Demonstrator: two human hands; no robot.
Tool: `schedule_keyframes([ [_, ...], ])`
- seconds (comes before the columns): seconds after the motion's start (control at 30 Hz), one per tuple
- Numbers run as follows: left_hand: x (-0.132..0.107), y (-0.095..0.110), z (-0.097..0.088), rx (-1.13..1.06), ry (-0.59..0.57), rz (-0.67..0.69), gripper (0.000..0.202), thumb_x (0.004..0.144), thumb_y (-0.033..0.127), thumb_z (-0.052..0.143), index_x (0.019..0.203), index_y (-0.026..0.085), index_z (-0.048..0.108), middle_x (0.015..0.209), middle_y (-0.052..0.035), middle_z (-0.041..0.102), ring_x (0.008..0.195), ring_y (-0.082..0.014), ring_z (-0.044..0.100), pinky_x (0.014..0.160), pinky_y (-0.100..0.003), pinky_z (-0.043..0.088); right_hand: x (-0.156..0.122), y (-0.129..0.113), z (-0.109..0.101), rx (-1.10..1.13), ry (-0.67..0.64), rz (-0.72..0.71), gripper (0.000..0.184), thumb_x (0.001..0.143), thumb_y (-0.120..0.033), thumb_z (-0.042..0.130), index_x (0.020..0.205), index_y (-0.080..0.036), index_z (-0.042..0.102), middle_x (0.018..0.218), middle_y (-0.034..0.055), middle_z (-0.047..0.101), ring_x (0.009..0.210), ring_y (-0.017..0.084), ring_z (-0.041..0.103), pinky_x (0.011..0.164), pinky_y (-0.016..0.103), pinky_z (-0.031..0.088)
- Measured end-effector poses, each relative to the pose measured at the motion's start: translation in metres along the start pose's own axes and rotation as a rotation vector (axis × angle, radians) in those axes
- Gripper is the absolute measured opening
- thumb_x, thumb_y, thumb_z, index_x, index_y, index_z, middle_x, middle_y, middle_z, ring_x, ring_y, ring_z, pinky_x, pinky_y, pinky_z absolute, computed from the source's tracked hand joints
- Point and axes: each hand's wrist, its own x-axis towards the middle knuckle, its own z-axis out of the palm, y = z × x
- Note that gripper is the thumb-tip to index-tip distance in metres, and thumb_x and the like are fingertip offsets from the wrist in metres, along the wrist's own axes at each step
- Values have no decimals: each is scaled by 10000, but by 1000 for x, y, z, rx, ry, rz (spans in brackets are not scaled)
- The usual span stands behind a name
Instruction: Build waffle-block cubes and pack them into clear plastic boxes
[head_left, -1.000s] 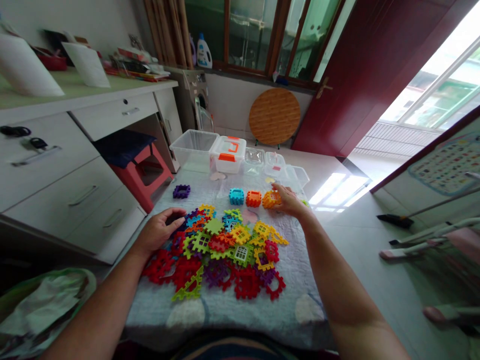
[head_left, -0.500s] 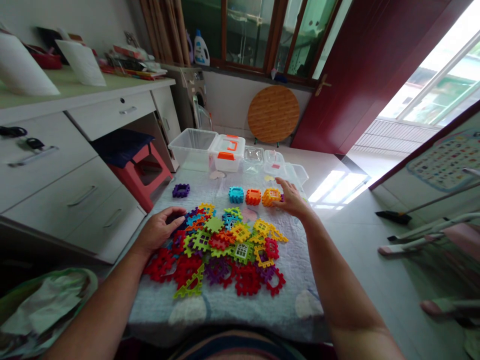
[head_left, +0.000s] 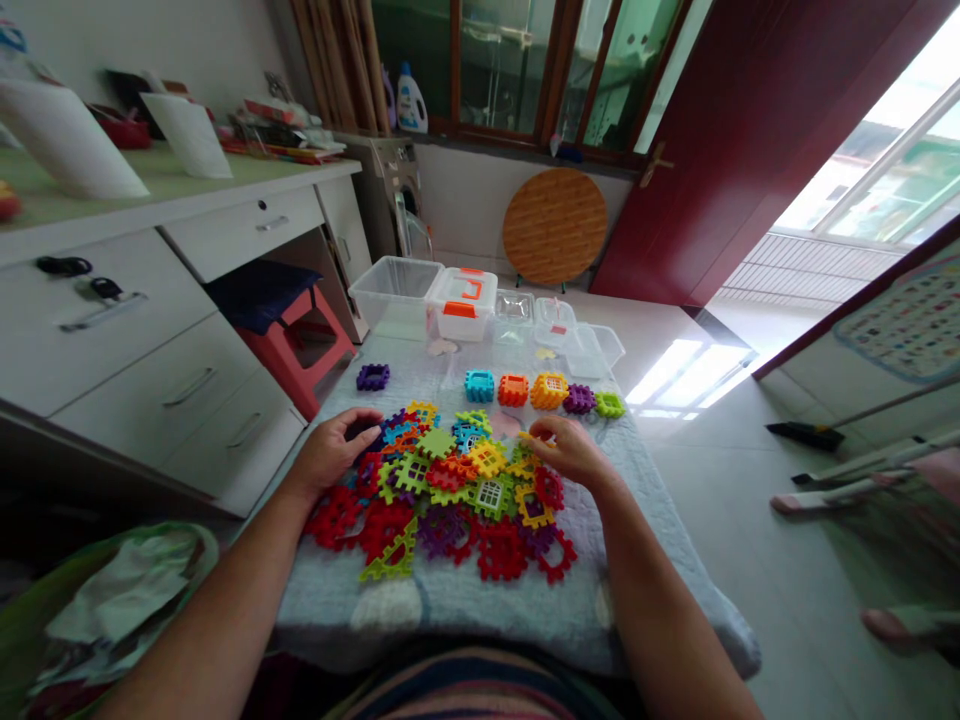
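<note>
A heap of interlocking plastic building pieces [head_left: 450, 494] in red, green, yellow, blue, orange and purple lies on the cloth-covered table. My left hand [head_left: 339, 447] rests at the heap's left edge, thumb and fingers apart, close to blue and dark purple pieces. At the right edge of the heap, my right hand [head_left: 568, 449] has its fingers closed on a yellow building piece [head_left: 534, 442], partly covered by the hand. Behind the heap stand sorted stacks: blue [head_left: 480, 386], orange [head_left: 514, 390], yellow [head_left: 550, 391], purple [head_left: 580, 399] and green [head_left: 610, 404]. A dark purple stack [head_left: 373, 377] sits apart on the left.
Along the table's far edge stand an open clear bin [head_left: 396, 290], a lidded box with orange clips [head_left: 463, 305] and several smaller clear containers [head_left: 555, 318]. A pink stool [head_left: 296, 335] and a white desk [head_left: 180, 330] are on the left.
My right hand has come back from the yellow stack to the heap and closed on a yellow piece. The purple and green stacks now show. My left hand stays in place.
</note>
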Motion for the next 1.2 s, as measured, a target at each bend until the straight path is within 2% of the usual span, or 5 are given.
schedule_keyframes([
  [0.23,0,1,0,13,-3,-7,460,747,539,639,1049,194,666,1037,-63,720,970,-259,668,944,-387,508,1,40,6,378,329,189,305,851,-386,510,1031,-178,641,734,13,644,662,162,599,618,265,449],
  [0.53,0,2,0,14,1,-14,474,737,553,643,1045,193,671,1024,-61,728,961,-259,674,942,-387,515,-2,43,3,-204,325,210,496,747,-416,653,1148,-125,630,1086,152,638,1007,298,562,900,419,429],
  [0.73,-1,5,1,4,3,-20,491,720,561,653,1037,186,675,1011,-63,728,937,-258,678,914,-383,529,-6,38,3,-261,224,221,504,739,-360,687,1189,-144,618,1084,132,636,1009,290,548,891,393,426],
  [0.93,0,1,1,10,-3,-9,462,741,541,651,1047,194,671,1026,-60,722,966,-254,670,947,-385,511,-6,21,-3,-79,299,24,327,784,-325,674,1078,-188,641,1033,92,621,985,256,540,890,397,433],
  [1.2,0,1,0,11,5,9,449,742,537,650,1035,198,678,1031,-60,727,969,-254,676,940,-382,519,-8,-45,12,-3,7,-376,438,747,-495,740,1060,-206,636,1044,80,631,995,243,525,883,395,438],
])
